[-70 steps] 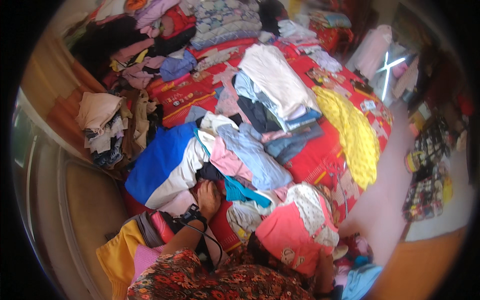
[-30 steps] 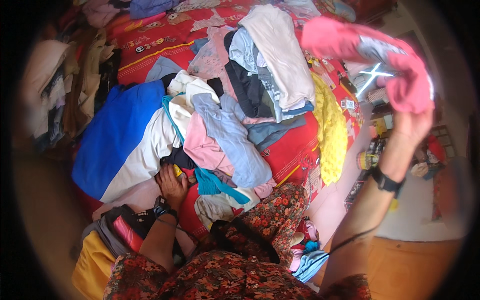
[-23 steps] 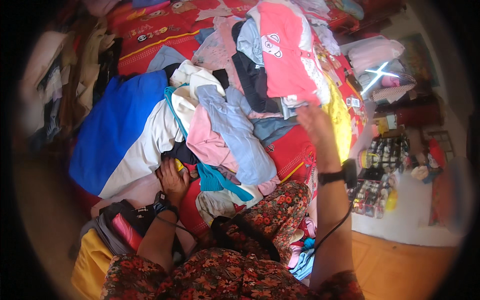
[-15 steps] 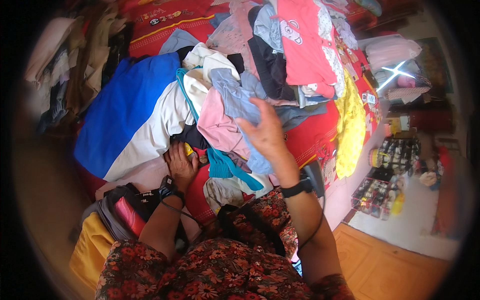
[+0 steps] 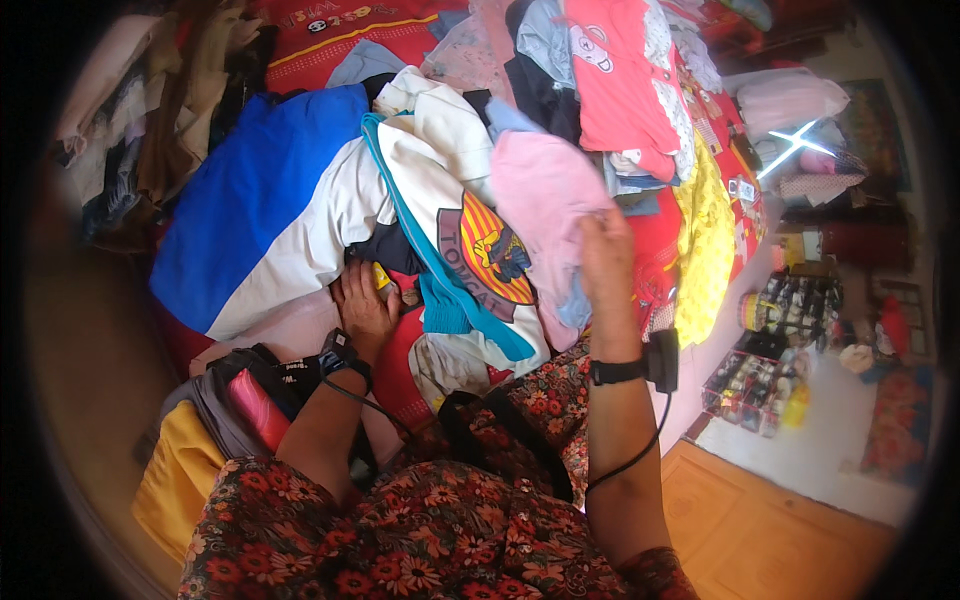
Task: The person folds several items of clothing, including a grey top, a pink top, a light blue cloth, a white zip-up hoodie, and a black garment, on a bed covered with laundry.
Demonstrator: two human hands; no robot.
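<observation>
My right hand (image 5: 606,255) grips the edge of a pink garment (image 5: 545,180), its fingertips slightly blurred. Bits of a light blue cloth (image 5: 574,306) show from beneath the pink one. Left of them lies a white garment (image 5: 425,165) with teal trim (image 5: 470,322) and a red and yellow printed patch (image 5: 485,250). My left hand (image 5: 365,303) rests with fingers spread on the pile, beside a black cloth (image 5: 390,250) and a small yellow piece (image 5: 381,276). A large blue and white garment (image 5: 265,190) spreads to its left.
A folded coral garment (image 5: 620,100) tops a stack at the far right, beside a yellow cloth (image 5: 707,250). Mustard cloth (image 5: 178,470) lies near left. More clothes (image 5: 165,130) are heaped far left. A rack of small items (image 5: 750,390) stands beyond the red bedspread (image 5: 340,45).
My right hand has moved right and closed on the pink garment, drawing it and the light blue cloth rightward. The white garment's printed patch is uncovered. My left hand stays nearly in place.
</observation>
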